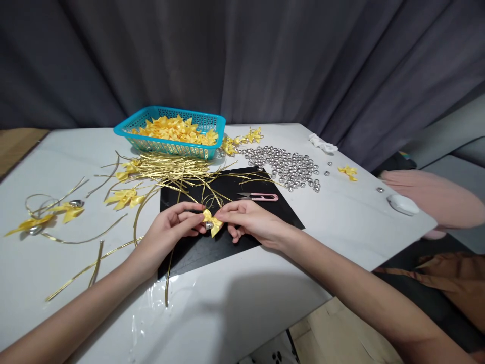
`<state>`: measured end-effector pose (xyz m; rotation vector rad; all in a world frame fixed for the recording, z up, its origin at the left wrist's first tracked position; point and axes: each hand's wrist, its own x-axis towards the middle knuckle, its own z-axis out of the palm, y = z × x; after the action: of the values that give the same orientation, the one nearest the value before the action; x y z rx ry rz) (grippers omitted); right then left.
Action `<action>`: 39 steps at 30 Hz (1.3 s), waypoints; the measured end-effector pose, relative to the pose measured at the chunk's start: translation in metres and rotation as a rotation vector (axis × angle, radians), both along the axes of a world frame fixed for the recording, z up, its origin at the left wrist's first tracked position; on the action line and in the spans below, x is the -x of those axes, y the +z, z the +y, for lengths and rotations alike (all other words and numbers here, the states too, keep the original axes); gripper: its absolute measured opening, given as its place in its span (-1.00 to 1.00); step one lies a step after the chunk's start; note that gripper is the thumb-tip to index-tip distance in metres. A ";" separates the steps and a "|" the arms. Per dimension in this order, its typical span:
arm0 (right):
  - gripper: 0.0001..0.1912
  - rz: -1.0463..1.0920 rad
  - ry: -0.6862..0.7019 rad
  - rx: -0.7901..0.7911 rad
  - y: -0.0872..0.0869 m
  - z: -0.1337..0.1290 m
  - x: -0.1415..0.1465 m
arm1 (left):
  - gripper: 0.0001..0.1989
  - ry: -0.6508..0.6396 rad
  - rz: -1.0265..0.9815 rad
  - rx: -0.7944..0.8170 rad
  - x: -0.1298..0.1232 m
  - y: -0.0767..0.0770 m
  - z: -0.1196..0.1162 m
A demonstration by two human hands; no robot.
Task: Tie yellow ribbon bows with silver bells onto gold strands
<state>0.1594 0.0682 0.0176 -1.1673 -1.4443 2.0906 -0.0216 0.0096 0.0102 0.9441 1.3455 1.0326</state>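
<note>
Over the black mat [197,255], a yellow bow [213,225] with a silver bead [209,226] is held between my two hands. My left hand [172,225] pinches its left side with thumb and finger. On the right side, the thumb and index finger of my right hand [250,220] grip the bow, the other fingers curled below. Thin gold cord loops [214,200] rise just above the bow. Behind my right hand lies a pink thread snipper [265,197] on the mat. A bundle of gold cords [170,169] lies beyond my left hand.
A blue basket [170,148] full of yellow bows stands at the back. Silver beads [291,169] are spread right of it. Bows with cords [70,211] lie at the left. At the right are a loose bow [347,173], crumpled white tissue [323,144] and a white mouse [403,204].
</note>
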 end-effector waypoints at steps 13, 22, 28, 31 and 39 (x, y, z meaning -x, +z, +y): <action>-0.81 0.026 0.040 0.011 0.002 -0.006 0.005 | -0.74 0.041 0.083 0.000 -0.002 0.003 0.003; -0.74 0.080 0.008 0.030 -0.005 -0.012 0.010 | -0.75 0.088 0.001 -0.005 -0.004 0.005 0.003; -0.86 0.032 -0.095 -0.087 0.006 0.005 -0.002 | -0.64 0.203 -0.108 -0.015 -0.001 0.002 0.003; -0.86 -0.070 -0.334 -0.211 0.017 0.031 -0.014 | -0.65 0.179 -0.119 -0.024 -0.001 -0.001 0.001; -0.67 -0.372 -0.416 -0.330 0.033 0.137 -0.022 | -0.62 0.066 -0.108 -0.053 0.001 -0.008 0.003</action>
<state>0.1813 0.2051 0.0507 -1.6048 -1.4672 1.3500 -0.0224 0.0129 0.0026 0.8752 1.2719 1.1581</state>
